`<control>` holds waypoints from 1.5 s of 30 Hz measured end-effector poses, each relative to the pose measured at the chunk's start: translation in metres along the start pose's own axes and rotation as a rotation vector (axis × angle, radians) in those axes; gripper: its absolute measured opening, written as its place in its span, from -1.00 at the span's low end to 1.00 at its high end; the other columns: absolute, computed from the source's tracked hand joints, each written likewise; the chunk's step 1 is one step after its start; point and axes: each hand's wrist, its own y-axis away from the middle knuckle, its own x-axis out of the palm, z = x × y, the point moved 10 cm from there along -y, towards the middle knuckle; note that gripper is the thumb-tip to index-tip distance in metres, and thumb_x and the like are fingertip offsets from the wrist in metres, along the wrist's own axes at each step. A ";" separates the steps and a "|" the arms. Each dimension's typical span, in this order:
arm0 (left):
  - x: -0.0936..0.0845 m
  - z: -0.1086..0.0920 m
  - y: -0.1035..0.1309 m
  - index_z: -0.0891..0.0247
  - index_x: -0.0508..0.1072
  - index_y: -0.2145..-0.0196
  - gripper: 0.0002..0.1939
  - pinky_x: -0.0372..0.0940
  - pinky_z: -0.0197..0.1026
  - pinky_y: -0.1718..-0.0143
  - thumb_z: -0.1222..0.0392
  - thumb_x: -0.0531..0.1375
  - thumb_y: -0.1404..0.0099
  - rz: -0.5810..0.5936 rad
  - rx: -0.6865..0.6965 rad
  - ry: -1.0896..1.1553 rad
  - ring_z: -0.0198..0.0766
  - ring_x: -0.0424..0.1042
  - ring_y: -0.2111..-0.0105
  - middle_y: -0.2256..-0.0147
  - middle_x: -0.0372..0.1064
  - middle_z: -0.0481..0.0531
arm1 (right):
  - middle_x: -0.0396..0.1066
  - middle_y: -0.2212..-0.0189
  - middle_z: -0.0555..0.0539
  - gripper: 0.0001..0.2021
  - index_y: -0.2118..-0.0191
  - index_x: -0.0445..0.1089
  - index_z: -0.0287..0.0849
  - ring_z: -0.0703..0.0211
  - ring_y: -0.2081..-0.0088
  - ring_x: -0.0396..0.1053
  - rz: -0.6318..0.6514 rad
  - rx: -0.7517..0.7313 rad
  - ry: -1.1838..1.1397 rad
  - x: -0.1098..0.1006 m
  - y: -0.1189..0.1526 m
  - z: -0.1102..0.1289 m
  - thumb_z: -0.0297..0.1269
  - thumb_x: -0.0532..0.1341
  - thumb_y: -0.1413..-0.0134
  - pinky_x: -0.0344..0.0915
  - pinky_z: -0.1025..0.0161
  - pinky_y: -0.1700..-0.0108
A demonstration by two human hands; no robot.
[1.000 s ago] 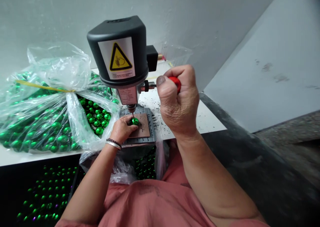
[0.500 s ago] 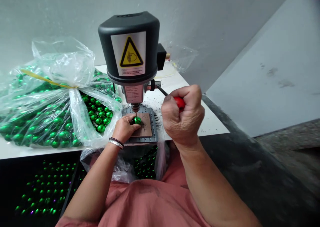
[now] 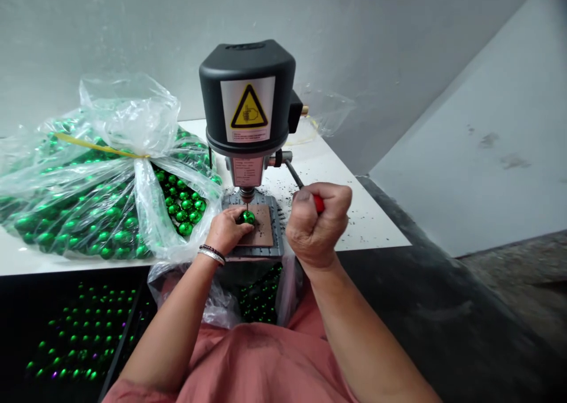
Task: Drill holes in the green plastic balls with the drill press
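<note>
A shiny green ball (image 3: 248, 217) stands on the brown board (image 3: 264, 235) at the base of a small black drill press (image 3: 247, 66). My left hand (image 3: 227, 230) pinches the ball between thumb and fingers from its left side. The thin drill bit (image 3: 247, 207) points straight down and meets the top of the ball; how deep it sits I cannot tell. My right hand (image 3: 319, 221) is wrapped in a fist around the red knob (image 3: 318, 203) of the press's feed lever (image 3: 294, 174).
Left of the press lies a clear plastic bag (image 3: 146, 196) full of green balls, tied with a yellow strap and torn open at its right. Dark shavings dot the white table (image 3: 328, 166). An open plastic bag (image 3: 221, 299) with green balls hangs below the table edge.
My right hand has pulled the lever knob down a little. The drill bit is lower against the ball. My left hand keeps its pinch, and the whole view has shifted slightly.
</note>
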 end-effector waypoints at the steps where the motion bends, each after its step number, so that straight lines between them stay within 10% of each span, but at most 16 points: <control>1: 0.000 0.001 0.000 0.25 0.44 0.11 -0.60 0.18 -0.17 0.00 0.16 0.20 -0.05 -0.004 -0.004 0.001 -0.17 0.35 0.07 0.08 0.41 0.09 | 0.17 0.56 0.09 -0.91 0.35 0.16 -0.12 0.37 0.54 0.18 0.008 0.011 -0.024 0.002 0.004 -0.004 -0.42 0.06 0.03 0.19 0.33 0.47; 6: -0.001 0.001 0.001 0.23 0.43 0.10 -0.59 0.18 -0.19 0.01 0.16 0.21 -0.04 -0.012 -0.002 0.029 -0.18 0.35 0.08 0.09 0.41 0.06 | 0.19 0.55 0.07 -0.91 0.32 0.13 -0.13 0.36 0.52 0.24 0.024 0.061 -0.124 0.005 0.012 -0.011 -0.41 0.05 0.00 0.24 0.30 0.42; 16: -0.001 0.013 0.018 0.21 0.41 0.10 -0.55 0.26 -0.26 0.27 0.18 0.22 0.01 0.031 -0.029 0.163 -0.28 0.38 0.34 0.32 0.44 -0.06 | 0.13 0.57 0.09 -0.77 0.51 0.09 -0.15 0.43 0.52 0.17 0.028 0.060 -0.069 0.008 -0.080 0.024 -0.18 0.01 -0.11 0.21 0.36 0.41; 27: -0.009 -0.007 0.061 0.24 0.38 0.03 -0.47 0.29 -0.27 0.32 0.09 0.23 -0.01 0.295 0.073 0.173 -0.30 0.37 0.39 0.24 0.44 0.04 | 0.17 0.57 0.10 -0.81 0.46 0.16 -0.16 0.43 0.52 0.16 0.023 0.085 -0.079 0.009 -0.072 0.019 -0.20 0.03 -0.10 0.17 0.35 0.44; 33: -0.090 0.060 0.020 0.38 0.41 0.07 -0.61 0.15 -0.09 -0.04 0.21 0.00 -0.20 -0.324 -0.183 -0.298 -0.08 0.28 0.02 0.09 0.36 0.23 | 0.16 0.56 0.10 -0.81 0.46 0.14 -0.15 0.44 0.54 0.14 0.055 0.140 -0.109 0.011 -0.069 0.015 -0.19 0.03 -0.11 0.17 0.36 0.45; 41: -0.056 0.099 -0.001 0.35 0.35 -0.01 -0.47 0.10 -0.06 -0.09 0.02 0.07 -0.13 -0.047 -0.189 -0.592 0.05 0.04 -0.15 0.08 0.28 0.29 | 0.18 0.58 0.12 -0.85 0.45 0.13 -0.13 0.45 0.56 0.15 0.065 0.145 -0.113 0.011 -0.068 0.014 -0.24 0.04 -0.09 0.16 0.37 0.48; 45: -0.053 0.103 0.002 0.29 0.31 -0.04 -0.44 0.21 -0.07 0.04 -0.01 0.06 -0.11 0.018 -0.274 -0.557 0.04 0.29 0.02 0.12 0.35 0.27 | 0.20 0.57 0.12 -0.84 0.43 0.14 -0.13 0.45 0.57 0.17 0.061 0.136 -0.102 0.012 -0.066 0.013 -0.20 0.01 -0.11 0.15 0.38 0.49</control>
